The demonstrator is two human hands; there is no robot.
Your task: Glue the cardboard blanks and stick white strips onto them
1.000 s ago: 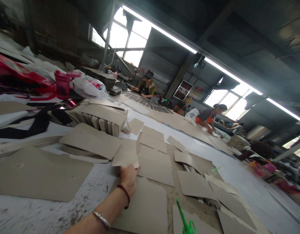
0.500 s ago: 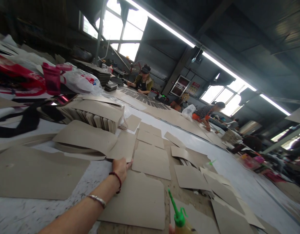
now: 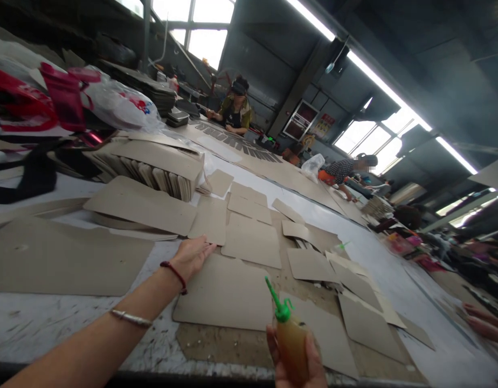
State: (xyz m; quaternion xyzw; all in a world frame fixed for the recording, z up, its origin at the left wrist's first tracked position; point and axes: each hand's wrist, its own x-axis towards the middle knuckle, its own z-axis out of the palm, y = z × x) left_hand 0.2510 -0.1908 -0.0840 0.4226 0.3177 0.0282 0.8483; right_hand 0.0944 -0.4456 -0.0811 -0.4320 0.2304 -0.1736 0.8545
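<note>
Fingers of the right hand (image 3: 312, 362) are wrapped around a translucent squeeze bottle (image 3: 292, 345), amber inside, held at the front edge of the bench (image 3: 160, 340) with its green nozzle (image 3: 282, 310) tilted leftward. By the outstretched, closely spaced fingers of the left hand (image 3: 191, 256) the near edge of a smooth grey-beige card (image 3: 209, 219) is touched, though whether it is gripped cannot be told; more round-cornered cards (image 3: 251, 240) are spread around it. Farther off, a plastic bag (image 3: 119, 105) is printed in red and blue, and on a wall poster (image 3: 325, 124) the lettering is too small to be read.
</note>
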